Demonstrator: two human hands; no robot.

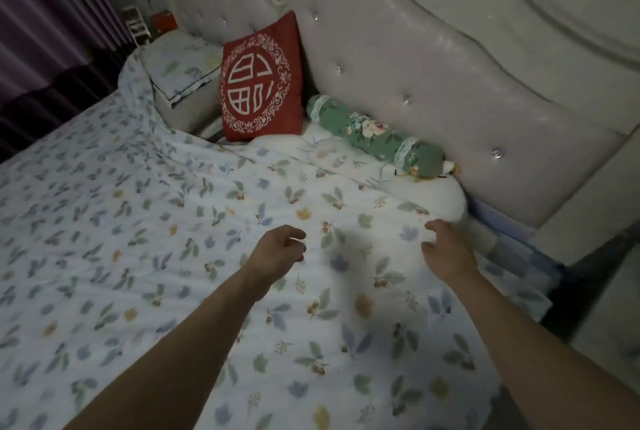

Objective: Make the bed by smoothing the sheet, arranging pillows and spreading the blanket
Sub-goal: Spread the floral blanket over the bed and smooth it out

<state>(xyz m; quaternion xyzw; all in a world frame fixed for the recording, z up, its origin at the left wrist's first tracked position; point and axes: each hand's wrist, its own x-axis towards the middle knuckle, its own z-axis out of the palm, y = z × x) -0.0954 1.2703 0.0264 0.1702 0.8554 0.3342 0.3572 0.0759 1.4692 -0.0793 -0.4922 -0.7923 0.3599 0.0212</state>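
Shown are one leaf-print blanket (pixel 207 239), one red cushion (pixel 261 78), one green bolster (pixel 375 133), one leaf-print pillow (pixel 180 64), one tufted headboard (pixel 433 59) and two hands: left hand (pixel 280 248), right hand (pixel 446 249).

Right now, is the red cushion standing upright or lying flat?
Upright. The red cushion stands on its lower edge and leans back against the padded headboard, its patterned face showing, between the floral pillow and the green bolster.
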